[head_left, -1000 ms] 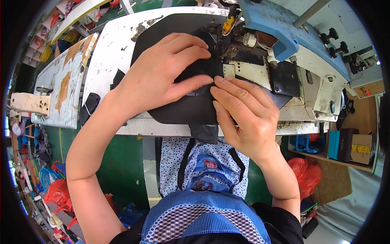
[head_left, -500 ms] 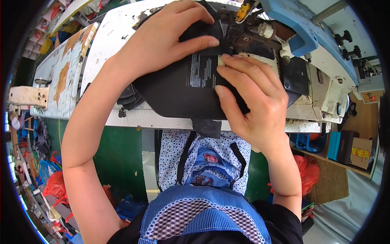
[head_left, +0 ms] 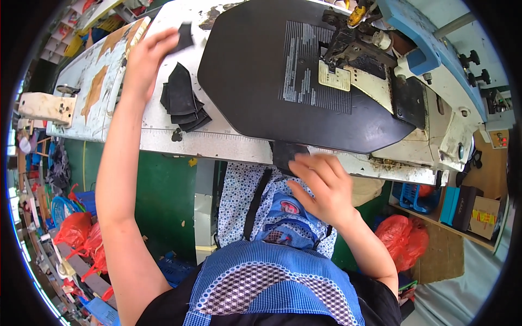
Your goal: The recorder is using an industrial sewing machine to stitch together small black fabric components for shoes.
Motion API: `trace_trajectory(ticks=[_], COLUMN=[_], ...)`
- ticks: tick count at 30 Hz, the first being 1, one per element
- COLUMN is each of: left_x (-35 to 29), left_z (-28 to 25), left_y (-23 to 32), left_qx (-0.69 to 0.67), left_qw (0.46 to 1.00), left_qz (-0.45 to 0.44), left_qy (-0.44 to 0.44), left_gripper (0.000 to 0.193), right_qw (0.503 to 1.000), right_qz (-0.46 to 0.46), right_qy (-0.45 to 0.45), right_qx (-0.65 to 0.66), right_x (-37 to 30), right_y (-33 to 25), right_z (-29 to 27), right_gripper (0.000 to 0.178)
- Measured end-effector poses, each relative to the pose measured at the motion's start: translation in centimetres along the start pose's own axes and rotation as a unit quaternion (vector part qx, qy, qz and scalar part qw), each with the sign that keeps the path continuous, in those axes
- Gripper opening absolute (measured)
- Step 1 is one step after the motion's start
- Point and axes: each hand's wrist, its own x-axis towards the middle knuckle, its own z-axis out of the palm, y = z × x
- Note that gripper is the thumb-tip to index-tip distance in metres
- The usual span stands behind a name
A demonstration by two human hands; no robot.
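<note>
Black cut pieces of thin, leather-like material lie in a small fanned stack on the worn white table top, just left of the large dark rounded work plate of the sewing machine. One more small black piece is pinched between the thumb and fingertips of the left hand, which is raised over the table just beyond the stack, the other fingers loosely curled. The right hand sits at the near edge of the table, below the dark plate, its fingers bent and spread against a dark flap that hangs from the table edge; whether they actually grip it or only press on it is hard to tell from this angle. Behind the plate stands the sewing machine head, off-white and grimy, with a blue cover on top and a yellow part near the needle area. The person wears a blue and white patterned apron. Red plastic bags lie on the floor to the right, and more red bags at the left.
</note>
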Motion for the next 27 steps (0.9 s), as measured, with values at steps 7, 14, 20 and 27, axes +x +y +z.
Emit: trace_trajectory(ticks=[7,14,20,27], left_x=[-12.2,-19.3,-18.6,-17.5], left_z=[2.1,14.6,15.1,12.1], left_y=[-4.8,-4.9,-4.1,6.2], left_qx=[0.534,0.329,0.272,0.17], left_qw=[0.791,0.825,0.845,0.801], left_qz=[0.285,0.383,0.371,0.537], left_qy=[0.086,-0.253,-0.271,-0.203], left_gripper=[0.041,0.057,0.057,0.036], right_qw=[0.995,0.99,0.997,0.981], right_qz=[0.092,0.123,-0.045,-0.132], right_qy=[0.003,0.002,0.025,0.121], right_qx=[0.039,0.062,0.051,-0.074], right_x=[-1.2,-0.1,4.6,6.7], right_y=[2.1,0.9,-5.3,-1.5], right_z=[4.5,2.1,-8.9,-6.3], right_gripper=[0.021,0.011,0.033,0.038])
